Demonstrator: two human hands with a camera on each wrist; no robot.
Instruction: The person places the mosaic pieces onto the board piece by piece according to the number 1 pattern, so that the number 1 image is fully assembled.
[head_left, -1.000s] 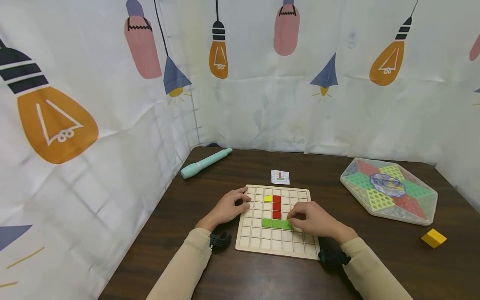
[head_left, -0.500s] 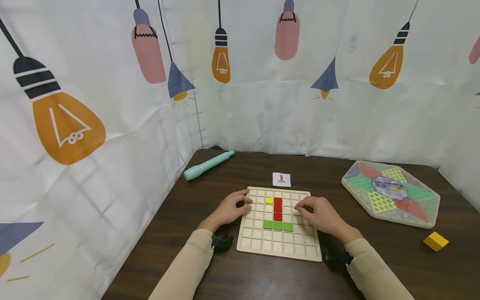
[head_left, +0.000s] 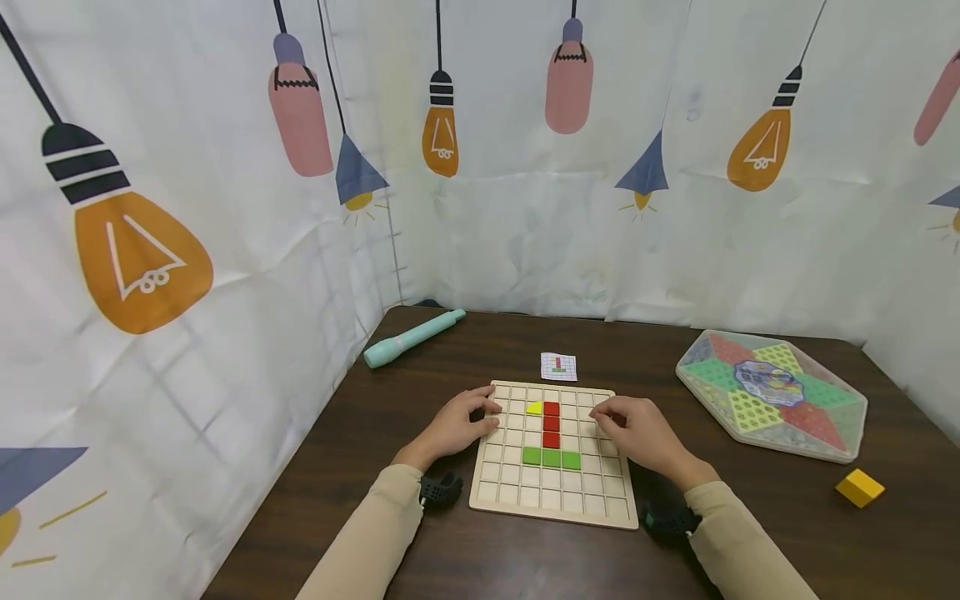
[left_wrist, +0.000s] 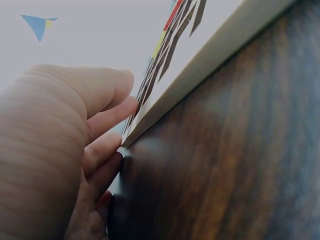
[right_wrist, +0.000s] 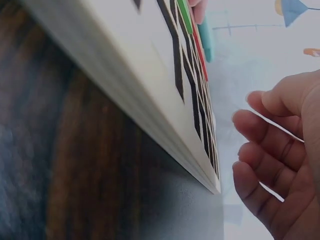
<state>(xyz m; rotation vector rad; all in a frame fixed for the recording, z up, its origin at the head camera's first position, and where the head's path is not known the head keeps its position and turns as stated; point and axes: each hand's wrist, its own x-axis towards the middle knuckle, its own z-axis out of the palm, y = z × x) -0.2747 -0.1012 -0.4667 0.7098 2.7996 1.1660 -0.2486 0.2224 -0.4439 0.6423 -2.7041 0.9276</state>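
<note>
Wooden grid board (head_left: 553, 454) flat on dark brown bench (head_left: 750, 533), centred close to the body. On its squares: red column of three tiles (head_left: 551, 423), yellow triangle tile (head_left: 534, 407) touching the column's top left, green row of three tiles (head_left: 551, 457) just under the column.

Left hand (head_left: 457, 425) at the board's upper left corner, fingers loosely curled against the edge, nothing pinched; from the left wrist view, fingertips (left_wrist: 117, 107) touching the board's rim (left_wrist: 210, 60).

Right hand (head_left: 633, 429) over the board's right side, level with the red column, fingers loosely bent and holding nothing; from the right wrist view, curled fingers (right_wrist: 265, 150) just beside the board's edge (right_wrist: 130, 95), palm bare.

Changed within the last second: right hand previously down on the right end of the green row, fingertips on its last tile; now lifted away and moved up and to the right, with the whole green row uncovered and seated in the grid. Left hand steady at its corner throughout. Likely meaning: green tile set and released, figure on the board apparently matching the small pattern card (head_left: 558, 366) lying just beyond the board.

Elsewhere on the bench: teal pen-like tube (head_left: 411, 337) far left, hexagonal star-pattern game box (head_left: 772, 393) to the right, yellow block (head_left: 859, 487) near the right edge. Curtain with light-bulb print (head_left: 142, 267) behind.
</note>
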